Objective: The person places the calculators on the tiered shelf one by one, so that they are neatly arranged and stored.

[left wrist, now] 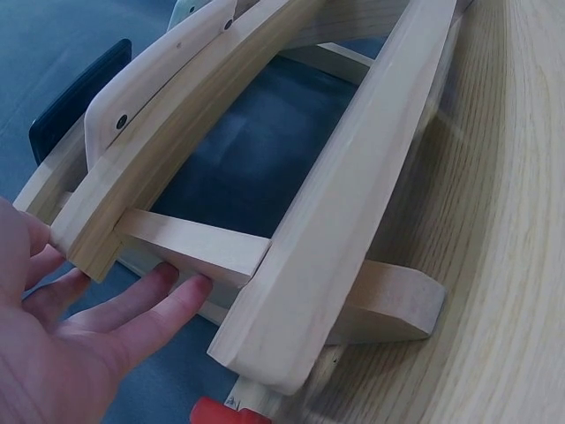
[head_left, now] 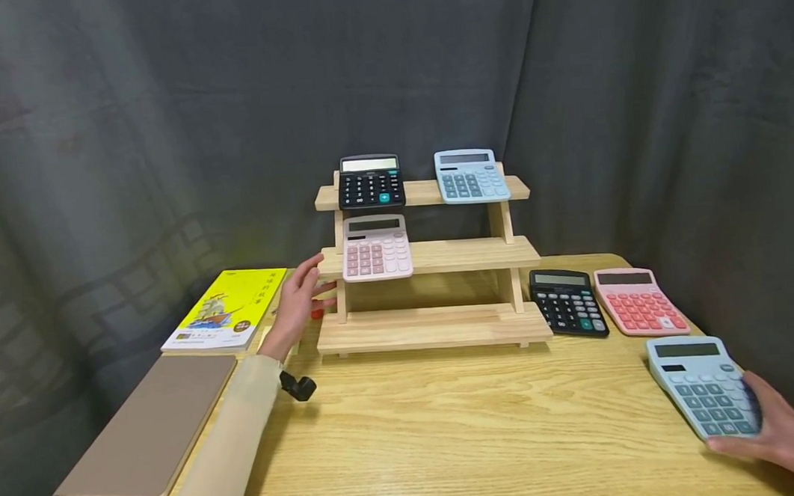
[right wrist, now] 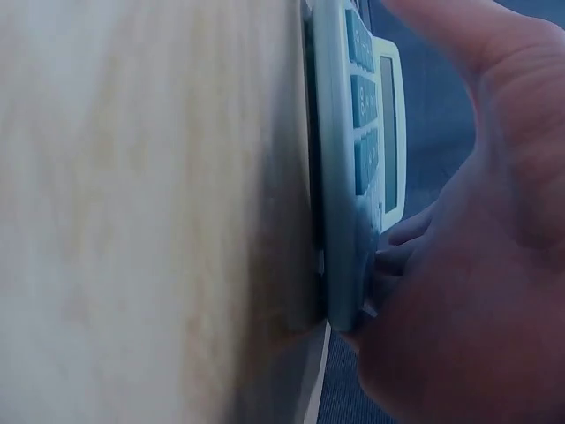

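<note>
My right hand (head_left: 773, 423) grips a light blue calculator (head_left: 704, 385) by its lower right corner, at the front right of the table. In the right wrist view the calculator (right wrist: 340, 177) is edge-on, close along the wooden tabletop. At the left end of a three-tier wooden display stand (head_left: 435, 328), my left hand (head_left: 296, 302) touches the middle shelf with loosely extended fingers. The left wrist view has these fingers (left wrist: 150, 322) beside the stand's side support. A pale pink calculator (head_left: 377, 256) leans on the middle shelf; a black one (head_left: 370, 186) and a light blue one (head_left: 472, 178) stand on top.
Right of the stand lie a black calculator (head_left: 568, 303) and a pink calculator (head_left: 641, 302). A yellow book (head_left: 231, 305) and a brown notebook (head_left: 150, 426) are at the table's left side. Something red (left wrist: 225, 412) sits by the stand's left foot. A dark curtain (head_left: 421, 67) hangs behind.
</note>
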### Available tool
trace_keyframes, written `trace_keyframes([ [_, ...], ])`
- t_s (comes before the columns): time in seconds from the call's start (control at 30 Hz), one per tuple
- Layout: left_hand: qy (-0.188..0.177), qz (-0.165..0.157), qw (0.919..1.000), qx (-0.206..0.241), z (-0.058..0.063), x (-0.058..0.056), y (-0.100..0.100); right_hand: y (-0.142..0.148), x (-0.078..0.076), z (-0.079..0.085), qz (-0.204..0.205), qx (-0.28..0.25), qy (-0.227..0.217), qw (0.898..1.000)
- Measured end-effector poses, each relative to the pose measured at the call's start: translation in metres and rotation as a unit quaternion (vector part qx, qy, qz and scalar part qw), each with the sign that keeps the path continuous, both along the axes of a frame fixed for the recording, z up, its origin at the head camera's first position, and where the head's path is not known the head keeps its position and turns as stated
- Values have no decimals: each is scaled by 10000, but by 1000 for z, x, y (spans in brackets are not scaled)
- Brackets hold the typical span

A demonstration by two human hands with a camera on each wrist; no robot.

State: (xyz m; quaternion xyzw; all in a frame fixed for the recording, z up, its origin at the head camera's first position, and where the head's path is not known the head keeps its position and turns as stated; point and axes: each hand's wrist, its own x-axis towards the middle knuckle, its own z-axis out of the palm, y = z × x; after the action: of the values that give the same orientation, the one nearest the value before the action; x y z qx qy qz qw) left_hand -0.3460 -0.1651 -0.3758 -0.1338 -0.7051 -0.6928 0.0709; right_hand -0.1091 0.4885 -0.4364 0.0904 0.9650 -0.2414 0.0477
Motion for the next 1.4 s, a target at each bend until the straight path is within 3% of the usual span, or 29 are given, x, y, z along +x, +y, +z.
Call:
trace_keyframes([
  [0.23, 11, 21, 10000, 22, 1, 0, -1, -3, -7, -5, 213, 86, 382, 9990],
  [0.53, -2, 8, 10000, 30, 0, 0, 1, -6, -16, -5, 222, 774, 791, 9936],
  [0.73, 2, -2, 10000, -21, 0, 0, 1, -15, -19, 2, 4, 651, 635, 9959],
  [1.1, -48, -80, 10000, 29, 4, 4, 2, -27, -31, 4, 358, -111, 1137, 9928],
  [1.4, -6, 5, 10000, 6, -1, 1, 1, -34, -29, 6, 125, 426, 1440, 9886],
])
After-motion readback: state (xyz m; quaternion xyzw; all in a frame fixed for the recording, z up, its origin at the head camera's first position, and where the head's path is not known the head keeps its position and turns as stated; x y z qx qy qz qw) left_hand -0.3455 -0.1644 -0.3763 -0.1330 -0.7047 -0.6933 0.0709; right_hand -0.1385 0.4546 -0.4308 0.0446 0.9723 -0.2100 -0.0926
